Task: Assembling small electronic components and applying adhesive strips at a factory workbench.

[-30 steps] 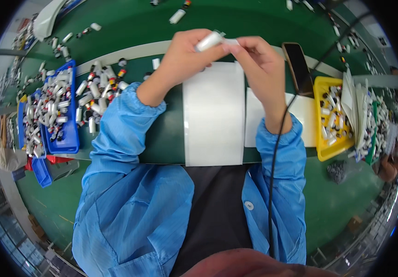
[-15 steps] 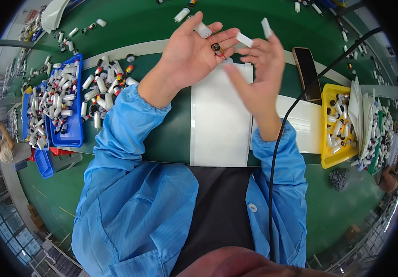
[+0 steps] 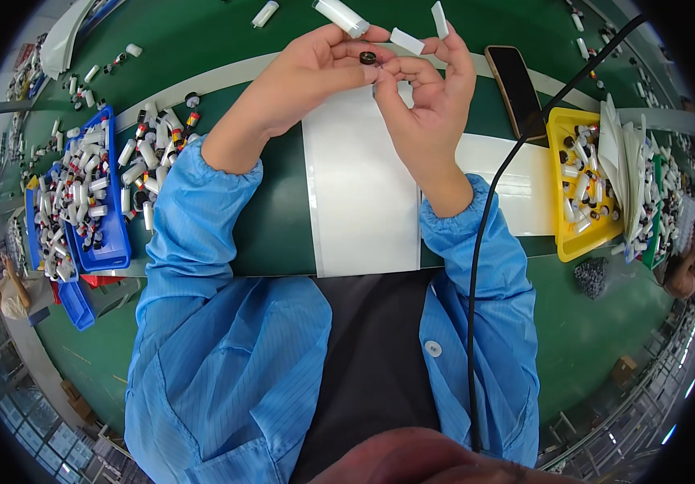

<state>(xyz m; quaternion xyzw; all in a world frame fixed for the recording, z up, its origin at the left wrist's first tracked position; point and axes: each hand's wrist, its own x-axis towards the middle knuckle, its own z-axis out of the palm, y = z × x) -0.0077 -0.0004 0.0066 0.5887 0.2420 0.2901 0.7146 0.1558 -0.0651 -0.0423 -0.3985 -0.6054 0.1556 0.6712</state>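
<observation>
Over the upper end of a white sheet [image 3: 359, 185], my hands meet at the fingertips. My left hand [image 3: 303, 85] is closed around a small black-ended cylindrical part [image 3: 368, 58], its thumb pressed toward the fingers. A white cylindrical tube [image 3: 341, 18] with a clear end rests against that hand's outer fingers. My right hand [image 3: 428, 105] has thumb and index finger pinched beside the left thumb tip; what lies between them is too small to make out. At its other fingertips are a flat white strip [image 3: 406, 40] and a second white strip [image 3: 439, 20].
Blue trays [image 3: 114, 234] of white tubes stand at left, beside a loose pile of tubes [image 3: 150, 149]. At right are a phone [image 3: 513, 89], a yellow tray [image 3: 569, 248] of parts and a black cable [image 3: 488, 218] crossing my right arm. Another loose tube [image 3: 265, 14] lies beyond my hands.
My left hand has turned from palm-up and spread to closed around the black-ended part. The right hand has come in to meet it, fingertips together. The whole view has shifted slightly.
</observation>
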